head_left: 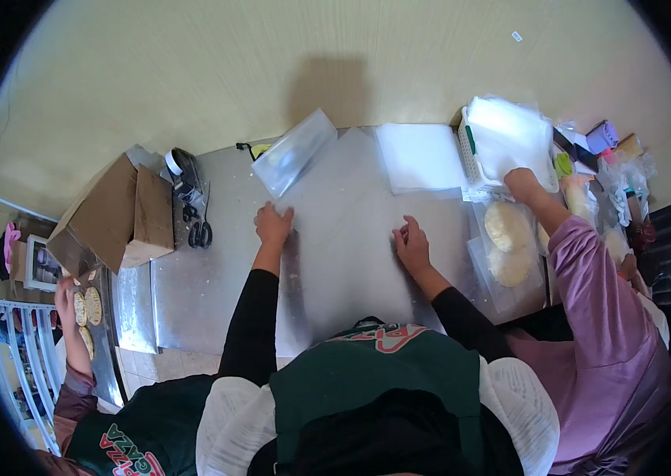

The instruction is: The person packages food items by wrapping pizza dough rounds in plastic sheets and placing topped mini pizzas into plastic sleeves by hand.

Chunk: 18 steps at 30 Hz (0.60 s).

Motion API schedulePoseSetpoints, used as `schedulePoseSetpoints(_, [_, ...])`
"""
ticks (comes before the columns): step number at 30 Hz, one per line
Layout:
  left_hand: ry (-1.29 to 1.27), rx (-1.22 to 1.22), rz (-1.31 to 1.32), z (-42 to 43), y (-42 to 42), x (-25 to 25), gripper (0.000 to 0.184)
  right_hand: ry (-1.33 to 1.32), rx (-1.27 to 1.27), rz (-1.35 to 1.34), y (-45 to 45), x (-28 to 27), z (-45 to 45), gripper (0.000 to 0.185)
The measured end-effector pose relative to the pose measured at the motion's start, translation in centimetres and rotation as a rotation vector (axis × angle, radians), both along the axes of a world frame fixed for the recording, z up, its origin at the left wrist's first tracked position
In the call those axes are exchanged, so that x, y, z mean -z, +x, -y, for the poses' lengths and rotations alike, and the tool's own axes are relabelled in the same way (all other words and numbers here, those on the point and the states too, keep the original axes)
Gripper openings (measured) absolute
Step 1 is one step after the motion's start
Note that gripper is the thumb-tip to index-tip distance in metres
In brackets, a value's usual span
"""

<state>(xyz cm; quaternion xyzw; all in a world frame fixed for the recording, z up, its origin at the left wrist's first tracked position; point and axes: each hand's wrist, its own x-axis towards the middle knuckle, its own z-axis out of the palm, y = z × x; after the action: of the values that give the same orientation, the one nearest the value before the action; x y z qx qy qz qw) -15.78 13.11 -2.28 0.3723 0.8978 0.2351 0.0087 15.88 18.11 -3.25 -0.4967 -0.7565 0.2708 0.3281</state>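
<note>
My left hand (274, 224) hovers over or rests on the metal table, fingers apart, with nothing in it. Nearest to it is a clear plastic bag (296, 152) leaning toward the wall. To the right, my right hand (412, 244) is over the same table (343, 262), its fingers loosely bent and apart, also holding nothing. Beyond that hand lies a stack of white sheets (421, 157). Two pale flat dough rounds (508, 225) lie on clear plastic farther right.
A co-worker's hand (522, 184) touches clear sheets in a white basket (474, 163). An open cardboard box (149, 214), black scissors (201, 232) and a tape roll (174, 163) stand left. Another person's hand (66, 301) is near topped rounds (93, 305).
</note>
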Motion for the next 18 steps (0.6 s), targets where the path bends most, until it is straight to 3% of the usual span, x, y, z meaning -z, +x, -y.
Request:
schedulePoseSetpoints(2, [-0.201,0.101,0.016,-0.3,0.1,-1.1,0.037,0.056,-0.005,0.051,0.7,0.5,1.2,0.032])
schedulePoseSetpoints(4, [-0.191,0.119,0.039,-0.8,-0.7,0.3,0.032,0.181,-0.028,0.058,1.2,1.1,1.8,0.031])
schedulePoseSetpoints(5, [-0.187,0.128,0.054,-0.8,-1.1,1.0,0.03,0.117,-0.029,0.01,1.2,1.5,1.8,0.031])
schedulePoseSetpoints(8, [0.234,0.007,0.409,0.3,-2.2,1.1,0.029,-0.036,-0.012,-0.116,0.6,0.7,1.6,0.03])
schedulePoseSetpoints(10, [0.442,-0.001,0.338,1.7,-4.6,1.0,0.026,-0.085,0.021,-0.194,-0.9,0.3,1.0,0.029])
schedulePoseSetpoints(11, [0.79,0.045,0.353,2.2,-8.4,4.2,0.023,-0.135,-0.002,-0.222,-1.8,-0.4,0.5,0.029])
schedulePoseSetpoints(13, [0.765,-0.117,-0.19,5.2,-9.5,-7.7,0.024,-0.23,-0.068,-0.279,-4.1,-2.3,-0.4,0.03])
schedulePoseSetpoints(15, [1.048,0.12,-0.359,6.5,-10.7,-14.0,0.029,-0.169,-0.114,-0.261,-5.3,-2.7,-0.6,0.03])
schedulePoseSetpoints(16, [0.954,0.153,-0.602,7.6,-9.5,-18.2,0.03,-0.135,-0.136,-0.249,-5.8,-2.2,-0.5,0.03])
schedulePoseSetpoints(17, [0.846,0.183,-0.84,8.5,-8.3,-20.9,0.031,-0.101,-0.159,-0.237,-6.2,-2.0,-0.5,0.03])
schedulePoseSetpoints(18, [0.837,0.312,-0.878,8.2,-8.9,-20.2,0.032,-0.082,-0.188,-0.22,-6.6,-2.0,-0.7,0.03])
